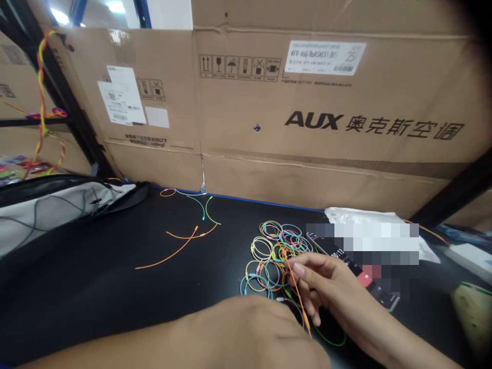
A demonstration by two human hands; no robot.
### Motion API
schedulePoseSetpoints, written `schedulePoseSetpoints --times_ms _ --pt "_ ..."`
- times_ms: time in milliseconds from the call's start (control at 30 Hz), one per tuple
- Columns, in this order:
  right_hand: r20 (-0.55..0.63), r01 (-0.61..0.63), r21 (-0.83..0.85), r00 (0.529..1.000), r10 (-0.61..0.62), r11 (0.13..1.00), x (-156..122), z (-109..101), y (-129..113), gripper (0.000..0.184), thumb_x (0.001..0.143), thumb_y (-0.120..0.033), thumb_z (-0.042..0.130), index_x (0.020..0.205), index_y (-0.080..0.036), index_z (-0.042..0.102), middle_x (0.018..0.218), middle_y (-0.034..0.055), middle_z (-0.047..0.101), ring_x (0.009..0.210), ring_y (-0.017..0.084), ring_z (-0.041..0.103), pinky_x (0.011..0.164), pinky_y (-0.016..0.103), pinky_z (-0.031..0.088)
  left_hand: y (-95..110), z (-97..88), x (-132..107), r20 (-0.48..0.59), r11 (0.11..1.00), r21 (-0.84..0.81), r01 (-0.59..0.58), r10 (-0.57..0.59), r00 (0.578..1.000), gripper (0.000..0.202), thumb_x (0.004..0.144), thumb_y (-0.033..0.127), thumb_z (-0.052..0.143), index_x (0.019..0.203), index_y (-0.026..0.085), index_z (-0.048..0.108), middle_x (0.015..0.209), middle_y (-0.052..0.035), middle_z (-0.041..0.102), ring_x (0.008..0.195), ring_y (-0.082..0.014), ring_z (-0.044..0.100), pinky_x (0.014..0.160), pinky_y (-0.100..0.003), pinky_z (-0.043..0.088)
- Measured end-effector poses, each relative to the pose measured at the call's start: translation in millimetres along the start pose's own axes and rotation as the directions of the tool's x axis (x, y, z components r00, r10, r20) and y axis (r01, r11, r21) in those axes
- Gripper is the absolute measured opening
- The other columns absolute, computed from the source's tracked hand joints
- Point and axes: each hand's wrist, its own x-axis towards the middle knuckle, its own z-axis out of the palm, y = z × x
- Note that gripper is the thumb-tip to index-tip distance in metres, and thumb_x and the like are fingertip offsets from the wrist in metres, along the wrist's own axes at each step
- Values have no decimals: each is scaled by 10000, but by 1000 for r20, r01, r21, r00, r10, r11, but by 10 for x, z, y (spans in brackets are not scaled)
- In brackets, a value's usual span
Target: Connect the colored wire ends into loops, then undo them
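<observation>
My right hand (pixel 326 282) is closed, pinching a thin orange cord (pixel 298 291) between thumb and forefinger. The cord slants down from those fingertips, with a small orange fastener (pixel 306 319) near its lower end. That end reaches the edge of my left hand (pixel 261 333), which lies across the bottom of the view with its back up and its fingers hidden. Just beyond both hands sits a pile of coiled cord loops (pixel 271 274) in yellow, blue, pink, orange and green. A green cord (pixel 332 344) curves out beneath my right hand.
Several loose cords (pixel 180 236) lie on the black tabletop (pixel 115 307). Beside my right hand lies a phone (pixel 369 279), partly pixelated, with a white plastic package (pixel 361 215) behind. Large cardboard (pixel 238 169) walls off the back. A grey-and-black bag (pixel 65 205) lies left.
</observation>
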Motion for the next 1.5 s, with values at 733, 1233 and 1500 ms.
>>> schedulePoseSetpoints --times_ms 733,1233,1500 --pt "361 -194 -113 906 222 974 -92 -104 -43 214 748 -299 917 756 -154 760 590 -7 716 390 44 588 340 83 415 -40 -1 -16 -10 995 45 -88 89 996 227 1060 157 480 1004 157 700 1028 -26 805 959 -100 735 1010 -168 539" --pt "30 10 48 999 -12 999 72 -159 -218 362 887 -458 798 738 -161 655 738 18 764 378 23 548 373 122 466 3 -96 82 -186 995 -95 -11 -7 983 440 1127 275 269 938 126 638 804 -11 748 599 -100 618 581 -233 501" --pt "-26 28 130 999 -25 991 28 -159 -264 242 756 -244 936 812 -177 711 820 40 818 649 106 763 588 146 603 1 -203 142 -311 933 -347 99 -214 926 239 1034 237 574 890 107 714 759 -62 764 675 -110 702 666 -168 554"
